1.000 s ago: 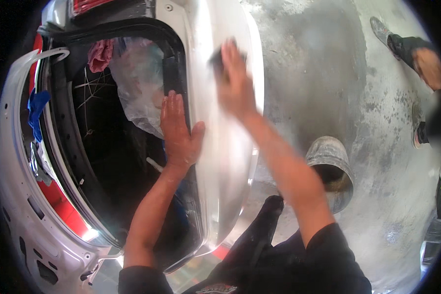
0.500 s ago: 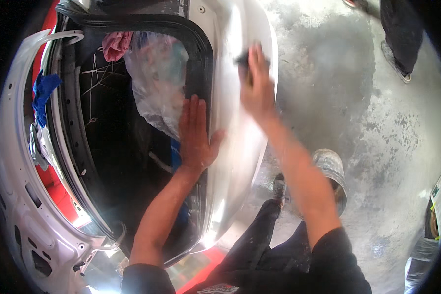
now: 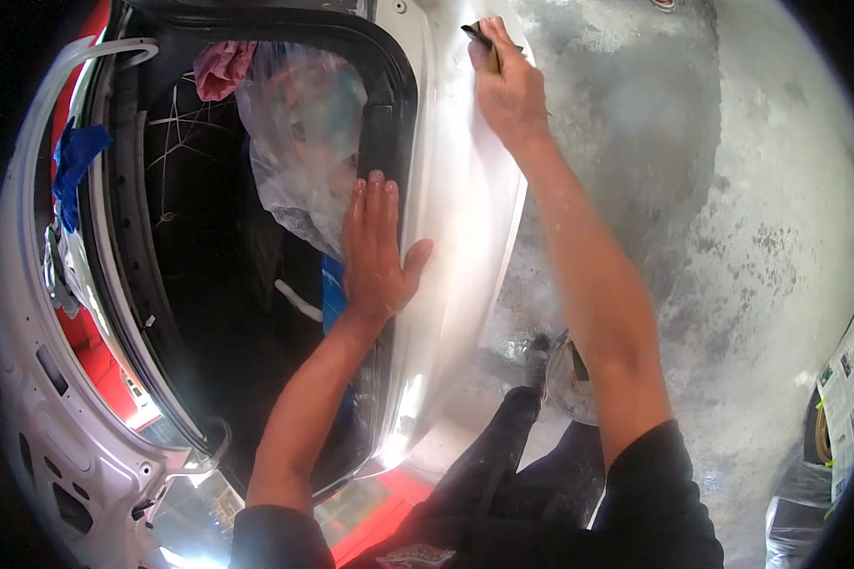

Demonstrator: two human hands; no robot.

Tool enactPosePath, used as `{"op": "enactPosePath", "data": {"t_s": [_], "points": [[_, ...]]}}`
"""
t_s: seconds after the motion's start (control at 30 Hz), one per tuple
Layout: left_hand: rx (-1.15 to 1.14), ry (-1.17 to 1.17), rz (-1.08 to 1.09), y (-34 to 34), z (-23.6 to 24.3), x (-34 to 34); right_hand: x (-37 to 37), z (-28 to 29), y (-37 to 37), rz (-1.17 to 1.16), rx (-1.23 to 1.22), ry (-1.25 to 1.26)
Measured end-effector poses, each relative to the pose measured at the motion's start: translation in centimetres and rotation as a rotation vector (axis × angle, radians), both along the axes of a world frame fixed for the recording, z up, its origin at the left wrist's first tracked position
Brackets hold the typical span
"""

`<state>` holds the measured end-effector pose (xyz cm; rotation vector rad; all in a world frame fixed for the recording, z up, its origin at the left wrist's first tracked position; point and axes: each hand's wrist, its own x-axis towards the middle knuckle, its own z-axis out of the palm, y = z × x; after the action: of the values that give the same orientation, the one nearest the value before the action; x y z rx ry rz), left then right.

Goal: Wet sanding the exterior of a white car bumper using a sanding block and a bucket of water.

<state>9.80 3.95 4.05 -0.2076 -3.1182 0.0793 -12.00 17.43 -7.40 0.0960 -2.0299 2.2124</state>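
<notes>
Head view: right grip [image 3: 512,90] pinches dark pad [image 3: 477,37]; left grip [image 3: 378,254] spread on trunk rim [image 3: 407,123].

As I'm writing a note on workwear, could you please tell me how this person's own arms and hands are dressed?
Both arms wear short black sleeves, leaving the forearms bare. The left hand and right hand are ungloved, and no watch or bracelet shows at either wrist.

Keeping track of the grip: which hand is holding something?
The right hand: it grips a dark, yellowish pad. The left hand lies flat along the inner edge of the white panel, gripping nothing.
</notes>
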Motion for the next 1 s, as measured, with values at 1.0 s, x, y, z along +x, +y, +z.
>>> {"op": "enactPosePath", "data": {"t_s": [1.0], "points": [[0.067,0.06,0.012,-1.2,1.0,0.3,6.1,1.3,-0.6,0.031,0.142,0.102]]}}
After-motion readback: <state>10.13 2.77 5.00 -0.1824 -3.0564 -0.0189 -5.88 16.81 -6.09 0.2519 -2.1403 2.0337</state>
